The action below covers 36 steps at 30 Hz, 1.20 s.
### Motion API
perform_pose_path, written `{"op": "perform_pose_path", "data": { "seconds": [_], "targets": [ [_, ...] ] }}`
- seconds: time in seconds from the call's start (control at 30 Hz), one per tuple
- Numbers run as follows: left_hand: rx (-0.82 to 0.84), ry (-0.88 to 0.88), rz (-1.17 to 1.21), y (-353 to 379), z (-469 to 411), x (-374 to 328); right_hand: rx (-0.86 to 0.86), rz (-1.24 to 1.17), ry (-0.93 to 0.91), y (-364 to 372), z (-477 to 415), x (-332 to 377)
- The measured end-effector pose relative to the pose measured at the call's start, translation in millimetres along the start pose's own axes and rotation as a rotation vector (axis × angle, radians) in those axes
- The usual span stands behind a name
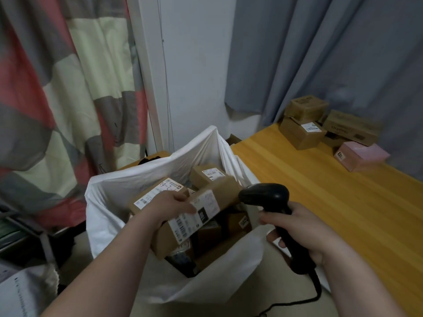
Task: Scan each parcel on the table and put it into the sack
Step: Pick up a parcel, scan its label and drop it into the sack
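Now the left hand (174,207) curls its fingers (183,199) round a labelled parcel (206,209) at the mouth of the sack (107,202), off the counter's (320,202) left edge. The right hand (306,232) grips the scanner (267,195). Laying the parcel flat looks wisest.

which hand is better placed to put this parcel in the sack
Left. The left hand grips the parcel directly over the open sack; the right hand is busy holding the scanner.

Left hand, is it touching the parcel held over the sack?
Touching. The head view shows the left hand gripping the labelled parcel, fingers lying across its shipping label.
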<state>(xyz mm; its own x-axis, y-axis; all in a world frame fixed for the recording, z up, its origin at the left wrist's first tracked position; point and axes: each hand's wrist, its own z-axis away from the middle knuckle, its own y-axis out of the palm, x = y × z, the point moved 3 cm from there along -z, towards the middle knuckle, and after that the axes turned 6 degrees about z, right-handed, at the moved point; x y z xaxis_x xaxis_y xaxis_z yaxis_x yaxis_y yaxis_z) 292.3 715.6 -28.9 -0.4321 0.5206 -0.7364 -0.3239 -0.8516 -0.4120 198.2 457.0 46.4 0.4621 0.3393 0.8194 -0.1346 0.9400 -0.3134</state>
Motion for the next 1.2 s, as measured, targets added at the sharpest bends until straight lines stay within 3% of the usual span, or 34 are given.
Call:
{"op": "perform_pose_path", "data": {
  "seconds": [0.17, 0.27, 0.37, 0.7, 1.2],
  "targets": [
    [0.155, 0.024, -0.400, 21, -6, 1, -0.017, -0.058, 0.066, -4, 5, -9],
    [0.066, 0.167, -0.564, 35, -11, -9, -0.035, -0.070, 0.085, -8, 5, -16],
    [-0.023, 0.279, -0.515, 46, -11, -25, -0.048, -0.078, 0.092, -15, 4, -21],
    [-0.004, 0.490, -0.387, 98, -6, -96, -0.086, -0.158, 0.039, -68, 4, -36],
    [-0.022, 0.695, -0.260, 244, -4, -245, -0.297, -0.257, -0.052, -253, 12, -80]
  ]
}}
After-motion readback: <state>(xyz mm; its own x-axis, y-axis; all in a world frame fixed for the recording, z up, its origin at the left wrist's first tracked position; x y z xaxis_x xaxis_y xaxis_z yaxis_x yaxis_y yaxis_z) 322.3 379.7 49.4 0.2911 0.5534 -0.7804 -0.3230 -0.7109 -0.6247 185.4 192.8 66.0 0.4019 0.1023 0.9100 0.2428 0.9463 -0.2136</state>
